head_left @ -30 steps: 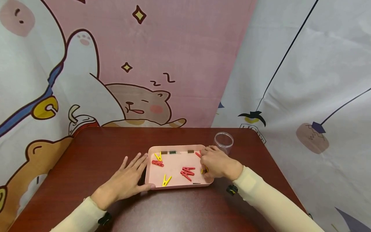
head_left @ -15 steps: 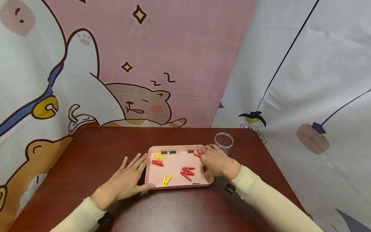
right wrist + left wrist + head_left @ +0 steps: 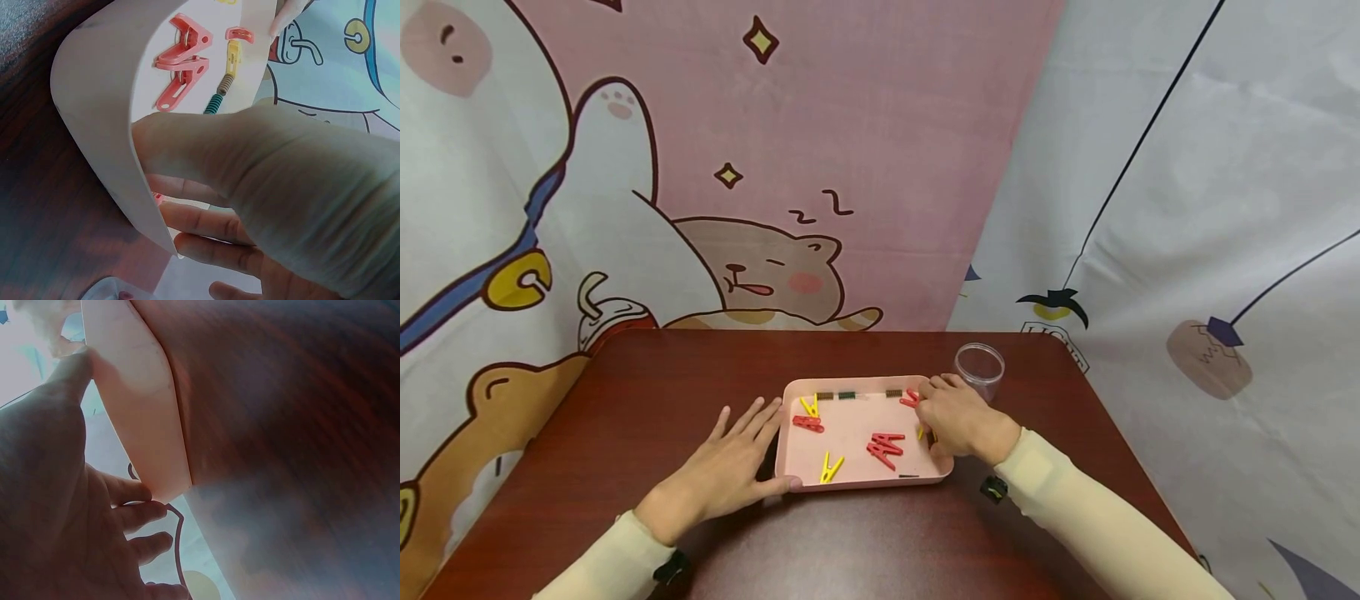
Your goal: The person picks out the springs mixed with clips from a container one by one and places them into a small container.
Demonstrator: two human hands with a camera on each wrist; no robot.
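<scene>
Left hand [image 3: 722, 467], fingers spread, is touching the left side of a shallow, rectangular pale-pink tray [image 3: 850, 437]. Right hand [image 3: 966, 421], well apart, is reaching into its right end over a mostly hidden yellow piece [image 3: 921, 433]; cannot tell whether pinching. Two red spring clips [image 3: 886, 448] are lying inside, between hands.

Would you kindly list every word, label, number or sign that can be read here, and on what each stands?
"Z" twice: on the pink wall cloth, above the sleeping cartoon animal.
"LIGHT", probably: on the grey wall cloth, partly hidden behind the table.
Clips: no readable text; any marks are too small to tell.
</scene>
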